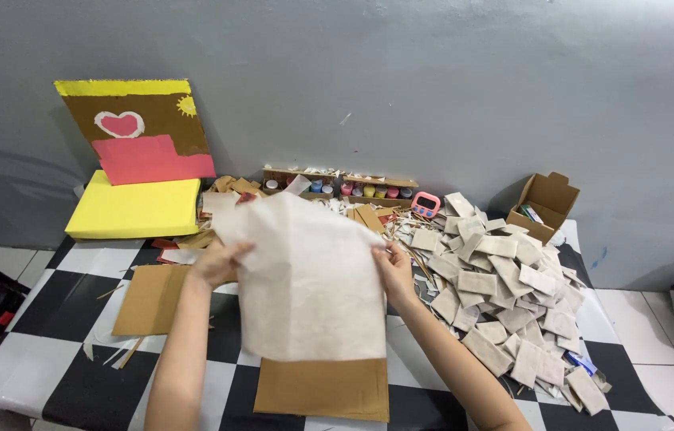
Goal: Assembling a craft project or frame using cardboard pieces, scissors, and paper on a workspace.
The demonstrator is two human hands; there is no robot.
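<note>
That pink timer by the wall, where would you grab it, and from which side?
Judging by its pose, take the pink timer across its two short sides with a grip coming from above and the front. It stands small and rounded, face forward, with the grey wall close behind and the paint pots to its left, so the rear is probably blocked.

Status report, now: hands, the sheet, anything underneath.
Left hand and right hand both gripping the white paper sheet, held up off the checkered mat. Brown cardboard piece directly below. Pile of folded paper packets to the right.
</note>
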